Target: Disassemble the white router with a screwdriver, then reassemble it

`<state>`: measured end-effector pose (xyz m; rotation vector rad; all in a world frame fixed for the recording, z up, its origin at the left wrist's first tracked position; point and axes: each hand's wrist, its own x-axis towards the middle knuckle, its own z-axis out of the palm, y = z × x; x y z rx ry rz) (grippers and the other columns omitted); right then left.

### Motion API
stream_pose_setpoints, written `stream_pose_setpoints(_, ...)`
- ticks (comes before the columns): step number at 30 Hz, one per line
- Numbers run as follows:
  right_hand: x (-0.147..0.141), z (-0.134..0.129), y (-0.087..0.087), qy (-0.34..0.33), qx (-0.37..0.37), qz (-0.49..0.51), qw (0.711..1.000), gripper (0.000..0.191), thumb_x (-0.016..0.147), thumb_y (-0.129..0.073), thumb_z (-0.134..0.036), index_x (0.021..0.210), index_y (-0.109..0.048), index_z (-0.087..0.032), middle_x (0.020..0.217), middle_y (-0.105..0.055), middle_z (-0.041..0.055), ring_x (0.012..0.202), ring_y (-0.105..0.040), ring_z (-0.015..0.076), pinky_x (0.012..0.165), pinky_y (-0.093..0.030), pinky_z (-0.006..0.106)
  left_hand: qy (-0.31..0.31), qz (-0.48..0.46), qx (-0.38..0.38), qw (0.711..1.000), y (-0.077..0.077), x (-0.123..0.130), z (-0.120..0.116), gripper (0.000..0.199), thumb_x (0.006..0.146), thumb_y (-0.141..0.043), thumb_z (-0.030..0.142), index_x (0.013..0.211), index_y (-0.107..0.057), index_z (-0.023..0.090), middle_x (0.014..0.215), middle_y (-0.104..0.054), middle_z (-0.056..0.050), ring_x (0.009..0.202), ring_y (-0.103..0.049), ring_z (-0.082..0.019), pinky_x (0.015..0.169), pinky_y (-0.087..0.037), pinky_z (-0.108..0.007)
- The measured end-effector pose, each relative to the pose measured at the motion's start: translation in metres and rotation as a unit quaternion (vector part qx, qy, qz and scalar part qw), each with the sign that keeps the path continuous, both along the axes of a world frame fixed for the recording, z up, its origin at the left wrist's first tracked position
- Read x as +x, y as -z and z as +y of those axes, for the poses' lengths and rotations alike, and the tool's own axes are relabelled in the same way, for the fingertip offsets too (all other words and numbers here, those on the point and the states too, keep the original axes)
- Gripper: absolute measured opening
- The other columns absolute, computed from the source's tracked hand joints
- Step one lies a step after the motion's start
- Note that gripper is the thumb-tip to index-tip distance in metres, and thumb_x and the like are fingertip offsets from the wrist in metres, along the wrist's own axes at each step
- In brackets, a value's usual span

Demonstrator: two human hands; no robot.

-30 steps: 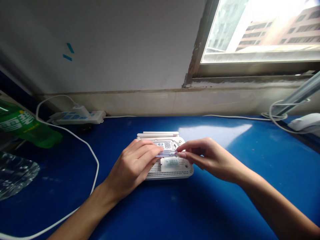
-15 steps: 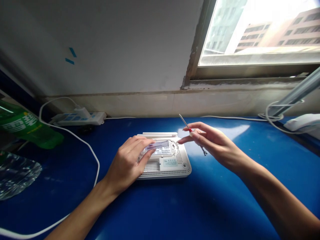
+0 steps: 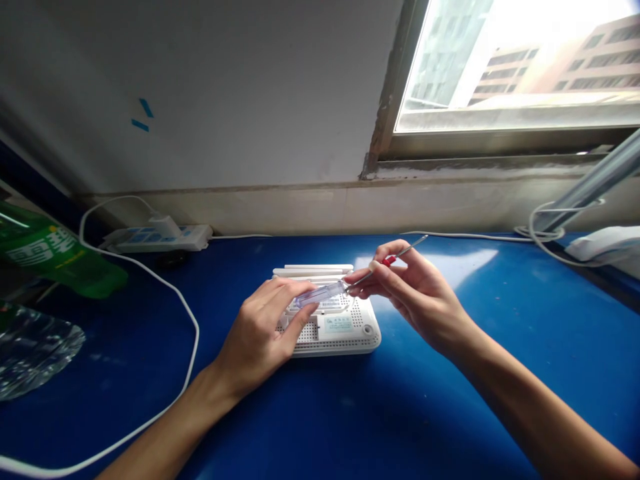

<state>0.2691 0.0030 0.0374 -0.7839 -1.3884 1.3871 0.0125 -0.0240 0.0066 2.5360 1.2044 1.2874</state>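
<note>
A clear plastic screwdriver handle (image 3: 321,293) is pinched between the thumb and fingers of my left hand (image 3: 267,317), just above a white router (image 3: 357,333). My right hand (image 3: 417,293) grips a thin metal screwdriver shaft (image 3: 361,280) with a red collar at its middle. The shaft's lower end meets the open end of the handle, or lies right by it; whether it is inside I cannot tell. The upper end points up and to the right. The router lies with its vented, labelled side up, antennas folded along its far edge and partly covered by my left hand.
At the left are a green bottle (image 3: 60,253) and a clear bottle (image 3: 37,350). A white power strip (image 3: 193,237) stands by the wall, and a white cable (image 3: 194,327) curves over the blue table (image 3: 350,420). A metal post (image 3: 595,180) rises at the right.
My right hand has moved left and turned the shaft, bringing its lower end to the handle. My left hand has shifted slightly right, with the handle tilted up at its right end.
</note>
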Motion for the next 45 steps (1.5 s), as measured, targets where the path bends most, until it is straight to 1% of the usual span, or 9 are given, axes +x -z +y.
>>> stream_pose_setpoints(8, -0.003, 0.000, 0.005, -0.008, -0.003, 0.007, 1.000, 0.032, 0.098, -0.079, -0.049, 0.101, -0.056, -0.027, 0.108, -0.087, 0.0077, 0.094, -0.083, 0.0243, 0.089, -0.065, 0.041, -0.004, -0.008, -0.007, 1.000, 0.001, 0.000, -0.001, 0.019, 0.104, -0.070, 0.017, 0.123, -0.071, 0.019, 0.113, -0.080, -0.007, 0.104, -0.077, -0.022, 0.095, -0.060, -0.033)
stream_pose_setpoints(14, -0.004, -0.001, 0.007, 0.048, 0.005, 0.038, 0.998, 0.025, 0.102, -0.075, -0.044, 0.104, -0.056, -0.028, 0.106, -0.087, 0.0037, 0.095, -0.083, 0.0222, 0.094, -0.063, 0.041, 0.005, -0.006, -0.001, 1.000, -0.001, 0.000, -0.001, 0.019, 0.104, -0.070, 0.016, 0.122, -0.071, 0.019, 0.113, -0.081, -0.006, 0.103, -0.078, -0.022, 0.095, -0.060, -0.032)
stream_pose_setpoints(18, -0.007, -0.003, 0.010, 0.026, 0.012, 0.004, 1.000, 0.027, 0.099, -0.078, -0.046, 0.099, -0.059, -0.027, 0.107, -0.087, 0.0063, 0.098, -0.081, 0.0232, 0.092, -0.063, 0.040, 0.017, 0.004, 0.005, 1.000, -0.002, 0.000, -0.002, 0.018, 0.104, -0.069, 0.016, 0.122, -0.070, 0.019, 0.114, -0.081, -0.007, 0.103, -0.078, -0.022, 0.095, -0.060, -0.034)
stream_pose_setpoints(24, -0.010, -0.007, 0.013, -0.034, -0.009, -0.003, 0.999, 0.019, 0.092, -0.088, -0.034, 0.092, -0.073, -0.023, 0.120, -0.084, 0.0074, 0.106, -0.080, 0.0221, 0.088, -0.064, 0.033, 0.042, 0.018, 0.019, 0.999, -0.001, 0.001, -0.002, 0.020, 0.106, -0.068, 0.016, 0.125, -0.069, 0.019, 0.116, -0.081, -0.008, 0.107, -0.078, -0.023, 0.098, -0.060, -0.035)
stream_pose_setpoints(28, -0.009, -0.005, 0.016, -0.007, 0.012, -0.019, 1.000, 0.018, 0.083, -0.095, -0.032, 0.090, -0.080, -0.023, 0.100, -0.083, 0.0039, 0.078, -0.073, 0.0142, 0.068, -0.058, 0.024, 0.044, 0.022, 0.025, 0.998, -0.002, 0.002, -0.003, 0.019, 0.105, -0.069, 0.015, 0.124, -0.069, 0.017, 0.115, -0.081, -0.008, 0.106, -0.078, -0.023, 0.098, -0.059, -0.035)
stream_pose_setpoints(31, -0.009, -0.005, 0.015, 0.035, 0.050, -0.045, 0.997, 0.018, 0.079, -0.097, -0.030, 0.088, -0.084, -0.023, 0.084, -0.074, 0.0010, 0.070, -0.062, 0.0116, 0.060, -0.050, 0.023, 0.042, 0.018, 0.019, 0.999, -0.002, 0.002, -0.003, 0.020, 0.104, -0.069, 0.014, 0.124, -0.070, 0.016, 0.116, -0.081, -0.008, 0.106, -0.078, -0.022, 0.098, -0.059, -0.034)
stream_pose_setpoints(35, -0.008, -0.006, 0.013, -0.003, 0.001, -0.029, 1.000, 0.018, 0.079, -0.097, -0.033, 0.088, -0.085, -0.023, 0.071, -0.069, -0.0017, 0.058, -0.057, 0.0095, 0.051, -0.043, 0.022, 0.047, 0.016, 0.022, 0.999, -0.002, 0.003, -0.002, 0.019, 0.104, -0.070, 0.014, 0.123, -0.071, 0.016, 0.113, -0.081, -0.008, 0.105, -0.079, -0.022, 0.098, -0.059, -0.032)
stream_pose_setpoints(40, -0.009, -0.006, 0.008, -0.018, 0.008, -0.015, 1.000, 0.022, 0.100, -0.079, -0.041, 0.105, -0.087, -0.021, 0.068, -0.075, 0.0011, 0.066, -0.067, 0.0121, 0.072, -0.057, 0.027, 0.039, 0.011, 0.022, 0.999, -0.002, 0.001, -0.003, 0.019, 0.105, -0.069, 0.015, 0.123, -0.071, 0.016, 0.115, -0.082, -0.009, 0.104, -0.079, -0.023, 0.097, -0.059, -0.033)
stream_pose_setpoints(45, -0.009, -0.006, 0.008, 0.020, 0.005, -0.006, 1.000, 0.015, 0.091, -0.089, -0.035, 0.094, -0.082, -0.022, 0.074, -0.081, 0.0030, 0.063, -0.071, 0.0141, 0.062, -0.058, 0.025, 0.042, 0.008, 0.022, 0.999, -0.002, 0.001, -0.003, 0.019, 0.104, -0.070, 0.014, 0.123, -0.071, 0.015, 0.114, -0.082, -0.008, 0.104, -0.079, -0.022, 0.097, -0.059, -0.032)
